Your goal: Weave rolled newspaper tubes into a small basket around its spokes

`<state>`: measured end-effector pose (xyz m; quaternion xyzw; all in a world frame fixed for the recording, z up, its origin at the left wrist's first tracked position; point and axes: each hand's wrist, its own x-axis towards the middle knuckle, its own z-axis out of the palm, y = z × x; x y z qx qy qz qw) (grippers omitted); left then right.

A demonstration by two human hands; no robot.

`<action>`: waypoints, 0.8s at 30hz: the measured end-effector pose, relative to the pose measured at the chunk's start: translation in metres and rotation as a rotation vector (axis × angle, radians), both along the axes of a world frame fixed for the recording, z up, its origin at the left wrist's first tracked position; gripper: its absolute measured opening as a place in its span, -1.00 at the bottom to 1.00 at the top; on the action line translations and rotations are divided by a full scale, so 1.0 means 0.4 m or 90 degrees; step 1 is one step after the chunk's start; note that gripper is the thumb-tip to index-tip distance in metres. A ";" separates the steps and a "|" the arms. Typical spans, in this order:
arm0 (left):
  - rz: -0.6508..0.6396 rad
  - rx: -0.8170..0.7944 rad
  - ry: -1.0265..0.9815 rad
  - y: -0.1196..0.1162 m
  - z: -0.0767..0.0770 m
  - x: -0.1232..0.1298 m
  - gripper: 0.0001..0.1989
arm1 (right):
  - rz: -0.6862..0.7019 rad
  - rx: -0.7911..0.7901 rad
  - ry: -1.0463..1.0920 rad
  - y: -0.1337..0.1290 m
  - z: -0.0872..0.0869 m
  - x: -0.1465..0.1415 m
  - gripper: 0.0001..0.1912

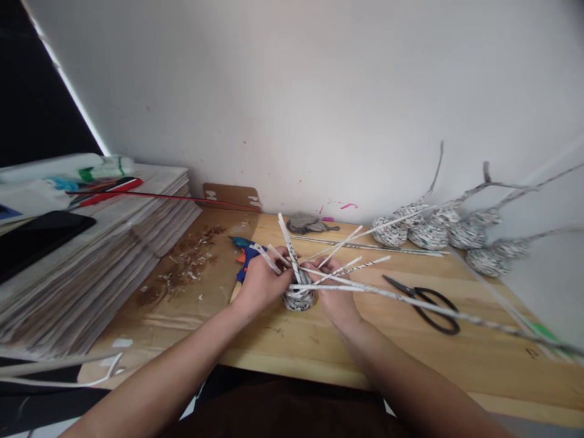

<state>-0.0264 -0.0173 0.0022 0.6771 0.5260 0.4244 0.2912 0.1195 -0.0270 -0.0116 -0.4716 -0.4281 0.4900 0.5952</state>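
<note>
A small round piece woven from rolled newspaper tubes (299, 300) stands on the wooden table between my hands. Several loose white paper tubes (376, 292) fan out from its top, one long one running off to the right edge. My left hand (267, 281) closes on the upper left side of the weave, fingertips partly hidden behind the upright tubes. From the right, my right hand (336, 295) pinches at the tubes by the rim; crossing tubes cover some of its fingers. Just behind my left hand lies a blue glue gun (246, 258), partly covered.
Black-handled scissors (426, 301) lie right of my hands. Several woven paper pieces (427, 236) with long tails sit along the wall. A grey cloth (308, 224) and thin paper tubes (365, 244) lie behind. A tall newspaper stack (150, 225) bearing a black phone (50, 237) stands left.
</note>
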 end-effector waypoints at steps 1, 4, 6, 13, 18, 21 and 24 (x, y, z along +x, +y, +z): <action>0.006 -0.002 0.005 0.001 0.000 0.001 -0.76 | -0.003 -0.018 0.035 -0.003 -0.002 -0.001 -0.70; 0.000 -0.013 0.012 0.005 -0.004 0.004 -0.82 | 0.011 -0.057 0.166 -0.021 -0.015 -0.002 -0.71; -0.012 -0.013 0.018 0.007 -0.006 0.005 -0.85 | 0.015 -0.048 0.212 -0.039 -0.031 -0.001 -0.73; -0.008 0.036 0.078 -0.001 0.000 0.004 -0.84 | 0.023 0.069 0.093 -0.092 -0.059 -0.002 -0.86; -0.018 0.076 0.090 -0.005 0.001 0.000 -0.81 | 0.025 0.165 -0.073 -0.092 -0.065 -0.003 -0.77; -0.046 0.071 0.066 -0.002 0.000 0.000 -0.76 | 0.021 0.199 -0.162 -0.090 -0.068 0.004 -0.65; -0.055 0.055 0.051 -0.001 0.001 0.000 -0.72 | 0.013 0.237 -0.287 -0.095 -0.057 0.016 -0.58</action>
